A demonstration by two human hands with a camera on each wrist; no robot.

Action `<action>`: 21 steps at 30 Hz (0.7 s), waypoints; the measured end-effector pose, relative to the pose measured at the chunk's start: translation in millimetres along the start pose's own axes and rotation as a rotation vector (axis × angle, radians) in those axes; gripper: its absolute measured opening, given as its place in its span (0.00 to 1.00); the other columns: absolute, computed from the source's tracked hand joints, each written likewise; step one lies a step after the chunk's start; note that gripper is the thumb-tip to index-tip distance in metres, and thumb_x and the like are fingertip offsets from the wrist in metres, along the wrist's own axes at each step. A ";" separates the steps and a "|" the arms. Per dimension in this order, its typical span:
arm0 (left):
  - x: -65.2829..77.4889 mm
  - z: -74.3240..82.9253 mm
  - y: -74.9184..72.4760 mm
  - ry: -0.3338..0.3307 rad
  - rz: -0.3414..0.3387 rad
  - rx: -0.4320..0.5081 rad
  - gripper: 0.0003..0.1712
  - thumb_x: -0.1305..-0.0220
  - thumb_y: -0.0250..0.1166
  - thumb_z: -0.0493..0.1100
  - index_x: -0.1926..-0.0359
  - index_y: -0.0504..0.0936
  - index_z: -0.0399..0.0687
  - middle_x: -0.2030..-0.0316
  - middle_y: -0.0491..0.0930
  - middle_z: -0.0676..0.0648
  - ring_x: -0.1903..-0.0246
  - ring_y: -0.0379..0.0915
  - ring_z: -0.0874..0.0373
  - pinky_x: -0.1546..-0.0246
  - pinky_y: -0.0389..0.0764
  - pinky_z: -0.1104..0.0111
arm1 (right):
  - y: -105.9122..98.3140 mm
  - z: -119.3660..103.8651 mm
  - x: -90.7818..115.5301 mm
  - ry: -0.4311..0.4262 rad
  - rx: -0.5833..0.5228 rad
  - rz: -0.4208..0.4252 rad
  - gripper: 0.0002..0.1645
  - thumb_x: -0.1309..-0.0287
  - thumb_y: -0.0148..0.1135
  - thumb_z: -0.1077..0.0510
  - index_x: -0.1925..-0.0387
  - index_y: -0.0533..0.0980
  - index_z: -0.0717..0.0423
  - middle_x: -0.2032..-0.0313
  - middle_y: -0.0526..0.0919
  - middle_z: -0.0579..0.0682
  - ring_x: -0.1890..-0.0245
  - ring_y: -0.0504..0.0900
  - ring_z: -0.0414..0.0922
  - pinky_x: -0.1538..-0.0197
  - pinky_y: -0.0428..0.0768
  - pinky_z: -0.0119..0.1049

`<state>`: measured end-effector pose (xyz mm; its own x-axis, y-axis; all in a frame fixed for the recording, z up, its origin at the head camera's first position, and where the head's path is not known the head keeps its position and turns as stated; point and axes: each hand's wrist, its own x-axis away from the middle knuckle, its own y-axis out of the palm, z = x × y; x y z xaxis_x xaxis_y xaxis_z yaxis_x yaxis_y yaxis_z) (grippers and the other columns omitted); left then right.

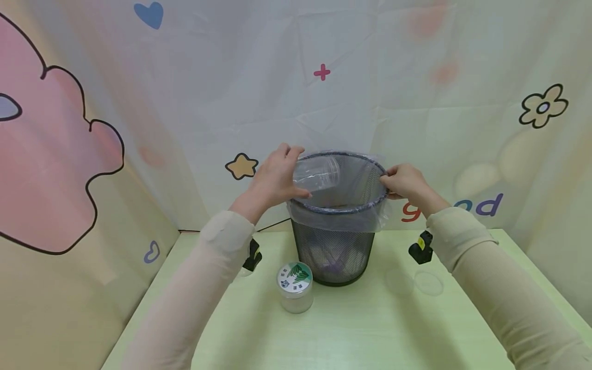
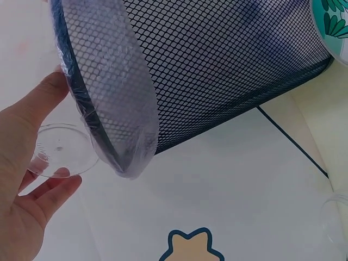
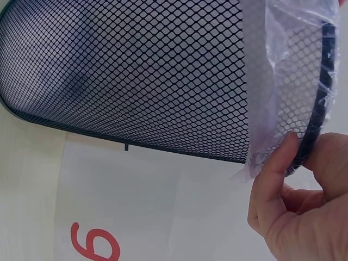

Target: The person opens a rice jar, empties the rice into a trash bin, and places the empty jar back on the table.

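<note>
A black mesh waste bin (image 1: 334, 257) stands upright, with a clear plastic liner (image 1: 339, 221) folded over its rim. My left hand (image 1: 276, 177) holds a clear plastic jar (image 1: 319, 173) lying sideways at the bin's mouth, its far end over the inside. From the left wrist view, the jar's round base (image 2: 61, 149) shows between thumb and fingers, near the rim. On the opposite side, my right hand (image 1: 408, 184) pinches the rim and liner between thumb and fingers, seen closely in the right wrist view (image 3: 304, 201).
In front of the bin stands a clear jar (image 1: 296, 288) with a green and white printed lid. Thin clear discs (image 1: 428, 283) lie on the table (image 1: 351, 329) at the right. Another clear item is partly hidden behind the left wrist. A printed curtain (image 1: 351, 113) hangs close behind.
</note>
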<state>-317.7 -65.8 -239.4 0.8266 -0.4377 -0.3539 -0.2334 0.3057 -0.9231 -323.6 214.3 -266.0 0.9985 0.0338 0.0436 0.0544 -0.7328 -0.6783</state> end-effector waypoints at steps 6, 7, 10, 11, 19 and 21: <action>3.4 -4.2 -3.0 0.022 0.025 0.016 0.50 0.60 0.74 0.57 0.36 0.65 0.47 0.54 0.62 0.48 0.61 0.61 0.56 0.63 0.72 0.65 | -1.0 0.4 -0.2 -0.001 -0.004 -0.006 0.29 0.38 0.44 0.57 0.40 0.62 0.73 0.48 0.71 0.68 0.70 0.78 0.35 0.62 0.81 0.29; 3.9 -5.0 -3.6 0.022 0.032 0.020 0.49 0.60 0.74 0.57 0.37 0.66 0.47 0.54 0.62 0.48 0.61 0.60 0.56 0.64 0.72 0.65 | -1.2 0.5 -0.3 -0.001 -0.006 -0.006 0.29 0.38 0.44 0.57 0.40 0.62 0.73 0.48 0.71 0.68 0.70 0.78 0.35 0.62 0.81 0.29; 5.8 -7.3 -6.6 0.011 0.057 0.042 0.48 0.60 0.75 0.56 0.38 0.67 0.48 0.54 0.61 0.49 0.60 0.60 0.56 0.64 0.71 0.65 | -1.9 0.3 -0.4 -0.002 0.004 -0.009 0.30 0.37 0.44 0.56 0.39 0.62 0.73 0.48 0.71 0.68 0.71 0.78 0.34 0.62 0.81 0.30; 6.4 -8.6 -7.9 0.007 0.065 0.049 0.48 0.60 0.75 0.56 0.38 0.67 0.47 0.54 0.61 0.49 0.59 0.60 0.55 0.63 0.71 0.65 | -2.1 0.2 -0.4 -0.003 0.006 -0.010 0.30 0.37 0.44 0.56 0.39 0.62 0.73 0.48 0.71 0.68 0.71 0.78 0.34 0.62 0.81 0.30; 18.2 -24.0 -18.6 -0.045 0.134 0.014 0.45 0.58 0.72 0.60 0.39 0.67 0.48 0.49 0.64 0.47 0.54 0.64 0.53 0.63 0.74 0.62 | -1.9 -0.4 -1.4 -0.002 0.002 -0.016 0.30 0.37 0.43 0.57 0.39 0.61 0.73 0.47 0.70 0.68 0.69 0.79 0.36 0.61 0.81 0.31; 23.2 -30.0 -18.8 -0.061 0.162 0.010 0.45 0.58 0.72 0.60 0.39 0.67 0.48 0.49 0.66 0.47 0.53 0.65 0.52 0.62 0.74 0.60 | -2.0 -0.3 -1.9 -0.005 0.003 -0.016 0.30 0.38 0.43 0.57 0.39 0.61 0.73 0.47 0.70 0.68 0.71 0.78 0.34 0.62 0.81 0.30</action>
<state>-309.5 -107.1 -234.8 0.8081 -0.3298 -0.4881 -0.3614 0.3769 -0.8529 -325.6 215.5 -264.5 0.9975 0.0487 0.0505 0.0701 -0.7302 -0.6797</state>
